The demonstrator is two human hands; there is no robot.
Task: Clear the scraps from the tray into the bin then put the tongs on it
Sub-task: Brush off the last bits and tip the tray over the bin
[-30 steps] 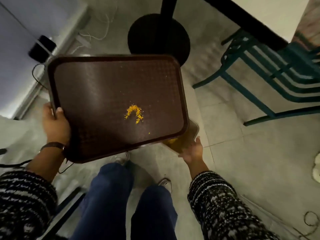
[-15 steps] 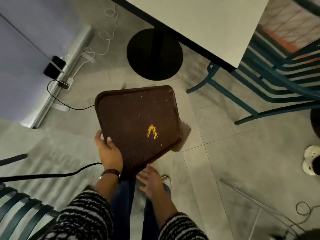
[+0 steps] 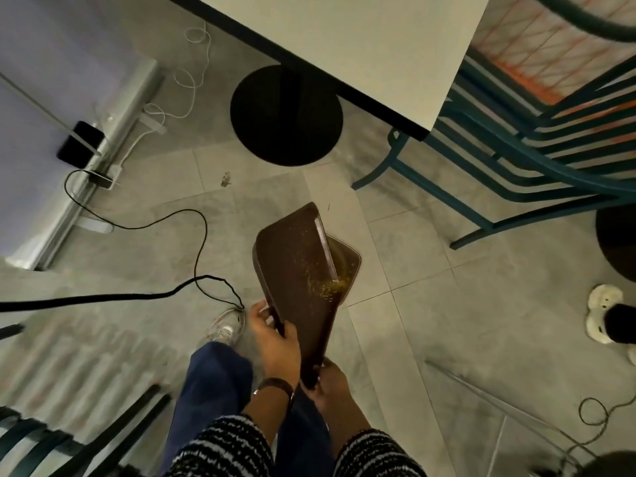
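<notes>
The dark brown tray (image 3: 294, 270) is tipped steeply, its far right edge down over the brown bin (image 3: 347, 261) on the floor. Yellow scraps (image 3: 327, 286) are sliding off its lower right edge into the bin. My left hand (image 3: 275, 335) grips the tray's near left edge. My right hand (image 3: 330, 383) holds the near corner from below. No tongs show in this view.
A white table (image 3: 361, 46) on a black round base (image 3: 285, 115) stands ahead. Teal chairs (image 3: 533, 149) are at right, another chair at lower left. A black cable (image 3: 137, 294) runs across the floor by my left shoe (image 3: 225, 325). A white slipper (image 3: 605, 315) lies at right.
The tray has gone from nearly flat to steeply tipped over the bin. The scraps have slid from its middle to the right edge. My right hand has taken hold of the near corner.
</notes>
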